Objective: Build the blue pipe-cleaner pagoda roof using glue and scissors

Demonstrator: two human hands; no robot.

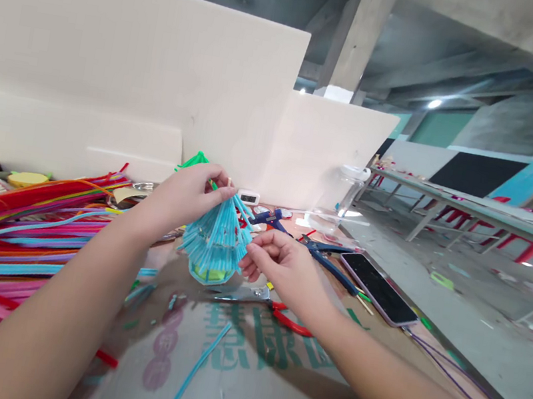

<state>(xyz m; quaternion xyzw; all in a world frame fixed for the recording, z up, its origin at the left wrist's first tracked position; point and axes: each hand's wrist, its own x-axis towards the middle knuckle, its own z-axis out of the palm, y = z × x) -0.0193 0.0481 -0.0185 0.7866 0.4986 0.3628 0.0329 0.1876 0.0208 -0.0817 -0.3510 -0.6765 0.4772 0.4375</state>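
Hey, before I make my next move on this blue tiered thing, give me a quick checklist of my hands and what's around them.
1. Left hand gripping the blue tiered piece: ok, fingers pinch its top.
2. Right hand in position: ok, fingertips are at the piece's right edge.
3. Right hand holding a strip: cannot tell, the fingers hide it.
4. Scissors available: ok, they lie just below the right hand.
5. Cardboard free of loose bits: not ok, a blue strip lies on it.
6. Phone clear of both hands: ok, it lies off to the right.
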